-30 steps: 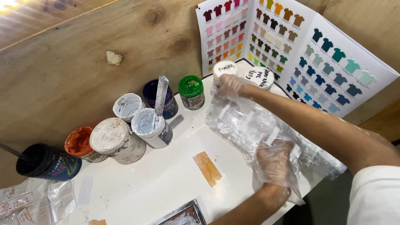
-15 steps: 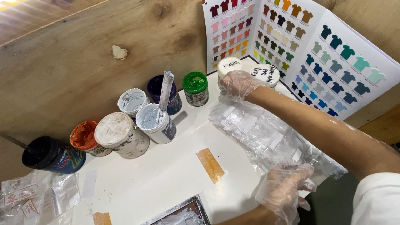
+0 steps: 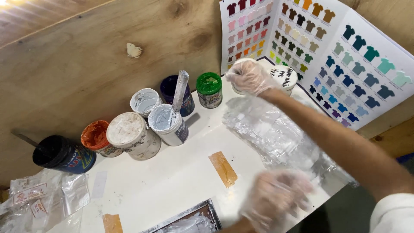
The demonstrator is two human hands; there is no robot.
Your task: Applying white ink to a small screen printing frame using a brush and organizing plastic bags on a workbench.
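White table (image 3: 172, 181): gloved right hand (image 3: 250, 77) grips white lidded jar (image 3: 236, 71).

A folded colour chart (image 3: 327, 47) of small shirt shapes leans against the wall at the surface's far right corner. Before it stand two white jars, one with a hand-lettered lid label (image 3: 282, 77). Clear packets with white-and-red labels (image 3: 34, 198) lie at the near left edge.

White round tub (image 3: 239, 88) stands upright at the table's far edge, just beside a lidded white tub (image 3: 285, 77)
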